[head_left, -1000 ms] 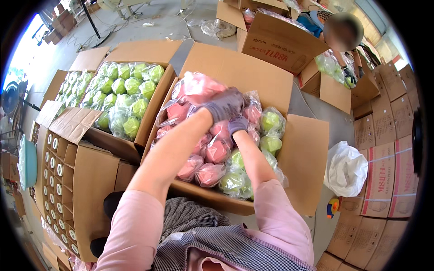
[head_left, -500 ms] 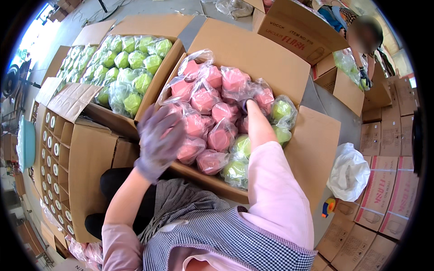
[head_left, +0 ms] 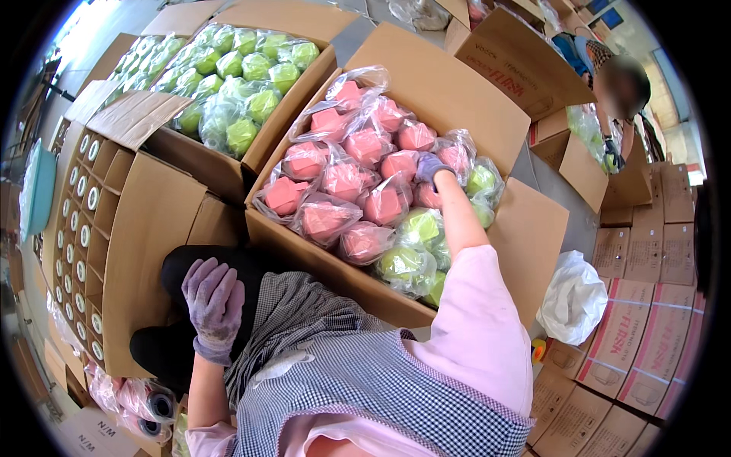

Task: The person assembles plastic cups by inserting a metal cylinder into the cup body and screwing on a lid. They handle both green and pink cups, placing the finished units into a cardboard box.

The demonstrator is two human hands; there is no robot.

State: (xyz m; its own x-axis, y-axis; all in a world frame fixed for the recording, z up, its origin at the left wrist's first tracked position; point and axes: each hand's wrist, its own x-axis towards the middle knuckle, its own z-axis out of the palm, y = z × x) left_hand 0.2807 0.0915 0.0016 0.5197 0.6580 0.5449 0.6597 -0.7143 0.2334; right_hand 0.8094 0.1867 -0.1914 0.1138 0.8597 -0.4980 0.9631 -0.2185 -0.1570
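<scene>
In front of me, an open cardboard box (head_left: 335, 263) holds pink faceted pieces (head_left: 365, 146) and green faceted pieces (head_left: 405, 257), each wrapped in clear plastic. My right hand (head_left: 432, 169), in a purple-grey glove, reaches to the box's right side, its fingers curled over a bagged pink piece (head_left: 401, 164); the fingertips are partly hidden. Over my lap, outside the box, my gloved left hand (head_left: 213, 305) is raised with loosely bent fingers and nothing visible in it.
Boxes of bagged green pieces (head_left: 259, 67) stand at the far left. Nearer left is a divided carton (head_left: 114, 171) with white-ringed round ends in its cells. A white plastic bag (head_left: 572, 297) and stacked cartons (head_left: 632, 327) lie right. A co-worker (head_left: 601, 84) bends over another box.
My left hand has drawn back from over the pink pieces to my lap. My right hand has risen from between the pieces to their tops. The pink pieces on the left have shifted and spread.
</scene>
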